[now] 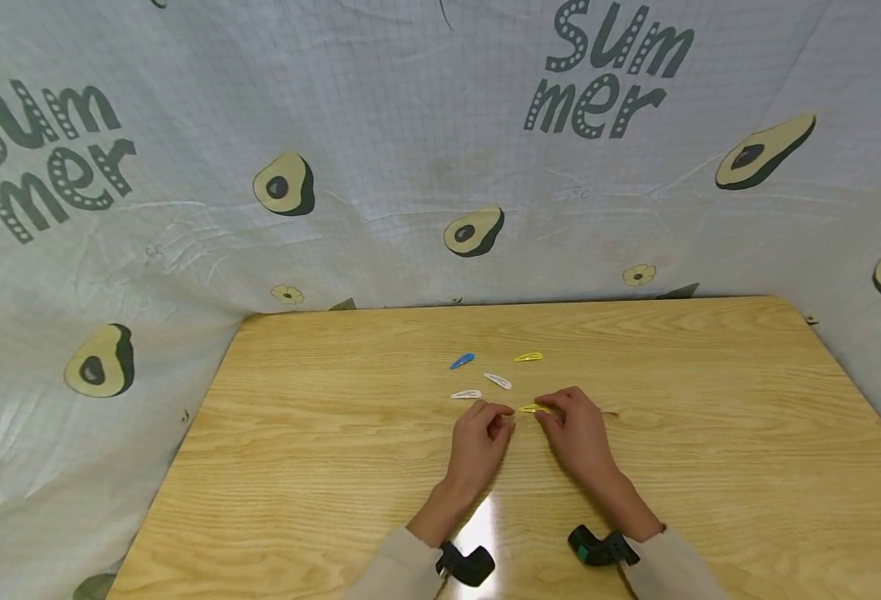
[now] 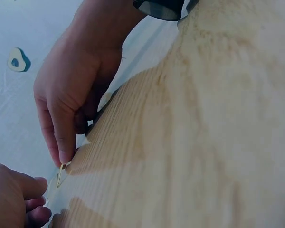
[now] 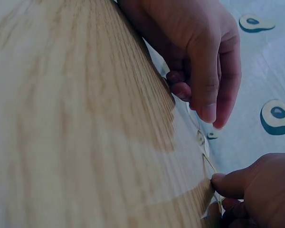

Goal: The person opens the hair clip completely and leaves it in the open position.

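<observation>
My right hand (image 1: 579,432) pinches a yellow snap hair clip (image 1: 530,409) between thumb and forefinger, just above or at the table. The clip's narrow end points left, and in the left wrist view the clip (image 2: 60,175) shows as a thin V. Close to that end is my left hand (image 1: 478,437), its thumb and forefinger slightly apart with nothing between them; its other fingers curl loosely. Beyond the hands lie a second yellow hair clip (image 1: 528,357), a blue hair clip (image 1: 462,361) and two white ones, the upper white clip (image 1: 498,381) and the lower white clip (image 1: 466,394).
The wooden table (image 1: 297,450) runs back to a pale cloth (image 1: 380,167) printed with avocados and lettering, which hangs behind and at the sides. A black camera (image 1: 470,567) sits on the left wrist, another camera (image 1: 598,547) on the right.
</observation>
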`<state>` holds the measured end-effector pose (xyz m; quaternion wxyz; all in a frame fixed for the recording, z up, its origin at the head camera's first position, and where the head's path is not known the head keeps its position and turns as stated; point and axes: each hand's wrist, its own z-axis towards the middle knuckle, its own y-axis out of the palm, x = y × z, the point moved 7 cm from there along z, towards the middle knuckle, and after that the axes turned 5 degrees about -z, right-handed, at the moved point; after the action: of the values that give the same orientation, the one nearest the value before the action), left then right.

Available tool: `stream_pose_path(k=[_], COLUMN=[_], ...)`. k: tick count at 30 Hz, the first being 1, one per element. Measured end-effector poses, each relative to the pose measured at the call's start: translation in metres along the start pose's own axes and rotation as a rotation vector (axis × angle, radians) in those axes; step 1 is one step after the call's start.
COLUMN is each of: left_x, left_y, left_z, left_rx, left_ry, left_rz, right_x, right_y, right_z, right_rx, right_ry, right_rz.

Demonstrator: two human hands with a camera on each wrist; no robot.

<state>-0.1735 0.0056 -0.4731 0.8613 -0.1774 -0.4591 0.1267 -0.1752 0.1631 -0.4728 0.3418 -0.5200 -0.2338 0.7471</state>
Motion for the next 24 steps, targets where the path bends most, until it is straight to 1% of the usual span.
stream_pose_path(k=[4, 10, 15, 20, 24], left_x=[-0.002, -0.003, -0.004, -0.006, -0.007], left_y=[-0.001, -0.004, -0.003, -0.004, -0.006], left_z=[-0.002, -0.001, 0.001, 0.002, 0.001], left_rx=[-0.011, -0.015, -0.023, -0.033, -0.050], left_ry=[-0.021, -0.056, -0.093, -0.097, -0.117], left_rz=[-0.036, -0.059, -0.075, -0.083, -0.083], right_x=[-0.002, -0.001, 0.000, 0.001, -0.004], right_y=[0.000, 0.002, 0.004, 0.005, 0.005], right_z=[0.001, 0.002, 0.000, -0.004, -0.008], right_rx=[-0.023, -0.062, -0.101, -0.135, -0.150], right_ry=[0.021, 0.039, 0.048, 0.062, 0.036], right_rz=[-0.016, 0.012, 0.062, 0.137, 0.177])
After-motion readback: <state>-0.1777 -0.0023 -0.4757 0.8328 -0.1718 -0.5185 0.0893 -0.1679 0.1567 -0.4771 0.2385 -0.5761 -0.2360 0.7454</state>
